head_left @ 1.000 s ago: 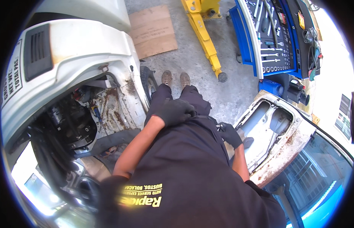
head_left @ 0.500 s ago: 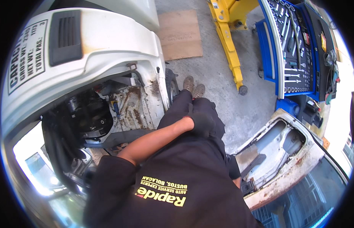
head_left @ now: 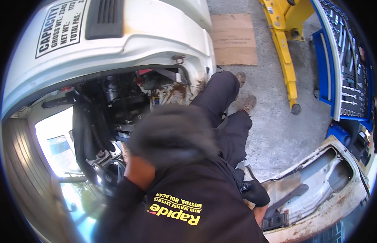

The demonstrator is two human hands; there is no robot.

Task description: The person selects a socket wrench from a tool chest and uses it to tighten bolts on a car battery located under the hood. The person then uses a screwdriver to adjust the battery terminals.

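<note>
My left hand, in a black glove, is raised across the front of my body, close to the camera. Motion blurs its fingers, so I cannot make out their pose or anything in them. Down by my right hip is my right hand, also in a black glove. Its fingers are curled round something small and dark that I cannot make out. Beyond my left arm lies the open doorway of a white vehicle, with a rusty, stained floor section and dark mechanical parts inside.
The rusty white vehicle door stands open at my right. Far right is a blue tool cabinet with wrenches and sockets in its drawer. A yellow lift arm reaches over the concrete floor, beside a cardboard sheet. A steering wheel shows inside the cab.
My left hand has risen from my thigh toward the camera. My right hand has come into fuller view by my hip. My legs have spread apart, and the view has shifted left.
</note>
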